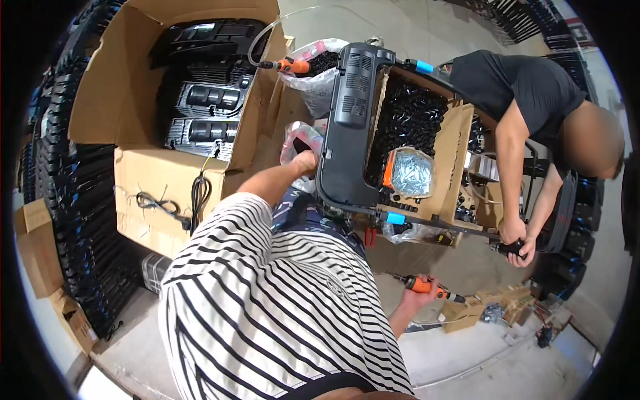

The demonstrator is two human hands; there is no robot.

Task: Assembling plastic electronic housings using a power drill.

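My right hand (424, 297) is closed around an orange and black power screwdriver (420, 285), held out to the right of my body with its bit pointing left. My left hand (305, 162) reaches to the mouth of a clear plastic bag (291, 138) with dark contents, beside a long black plastic machine housing (347, 157). The fingers of that hand are mostly hidden, so I cannot see what they grip. A black machine frame with blue tape pieces (395, 218) extends right from the housing. A second orange screwdriver (293, 65) lies near another bag of small black parts (324, 63).
A carton of black parts (448, 143) sits within the frame, with a bag of silver screws (411, 173) on top. At left stands an open carton (113, 87) holding motor units (212, 98). A co-worker (527, 87) bends over the frame's right end, both hands on a black part.
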